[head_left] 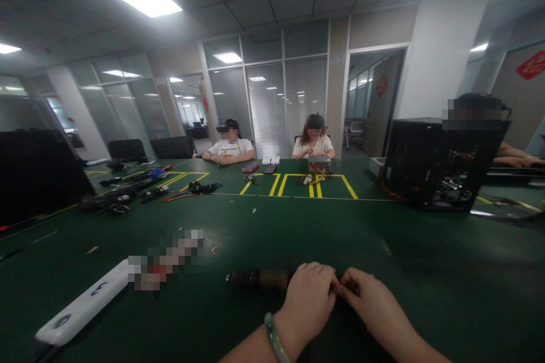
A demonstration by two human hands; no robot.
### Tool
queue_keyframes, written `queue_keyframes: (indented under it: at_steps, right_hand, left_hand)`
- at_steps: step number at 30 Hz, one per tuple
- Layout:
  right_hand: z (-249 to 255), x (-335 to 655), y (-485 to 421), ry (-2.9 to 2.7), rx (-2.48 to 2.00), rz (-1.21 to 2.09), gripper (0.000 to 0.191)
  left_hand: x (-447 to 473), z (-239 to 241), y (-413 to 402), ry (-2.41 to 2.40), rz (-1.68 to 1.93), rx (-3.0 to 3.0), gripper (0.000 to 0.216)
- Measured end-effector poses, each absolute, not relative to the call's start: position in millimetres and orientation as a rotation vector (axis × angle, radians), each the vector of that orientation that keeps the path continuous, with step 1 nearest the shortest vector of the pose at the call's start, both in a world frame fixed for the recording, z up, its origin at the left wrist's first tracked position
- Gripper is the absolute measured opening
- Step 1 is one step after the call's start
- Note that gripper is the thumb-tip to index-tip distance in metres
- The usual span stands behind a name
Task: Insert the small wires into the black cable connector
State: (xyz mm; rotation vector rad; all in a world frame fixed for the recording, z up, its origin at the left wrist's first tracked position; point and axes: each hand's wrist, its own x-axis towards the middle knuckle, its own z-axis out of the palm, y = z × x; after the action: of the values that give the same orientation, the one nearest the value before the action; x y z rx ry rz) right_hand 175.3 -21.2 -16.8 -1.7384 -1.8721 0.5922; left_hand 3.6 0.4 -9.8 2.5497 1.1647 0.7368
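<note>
A dark cylindrical tool with a ringed collar and a small metal tip lies on the green table, its tip pointing left. My left hand, with a green bangle at the wrist, is closed over the tool's right part. Close beside it, my right hand is closed in a pinch, thumb against forefinger, at the fingertips of my left hand. Whatever lies between those fingertips is hidden or too small to name. The tool's right end disappears behind my hands.
A white power strip lies at front left, beside a pixelated patch. Dark cables spread over the left side. An open black computer case stands at right. Two people sit across the table; another is behind the case. Yellow tape marks the far side.
</note>
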Motion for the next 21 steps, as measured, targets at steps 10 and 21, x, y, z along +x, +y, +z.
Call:
queue_keyframes:
  at_steps: [10,21]
  right_hand:
    - [-9.5,172.0,-15.3,-2.337,-1.462,0.148,0.022]
    - [-13.2,221.8,-30.1,-2.265,-1.596,0.025,0.019]
  left_hand:
    - [2.2,-1.5,-3.1,1.182,0.768,2.624,0.012]
    - [-5.8,27.2,-19.7,0.866,0.91,2.606,0.046]
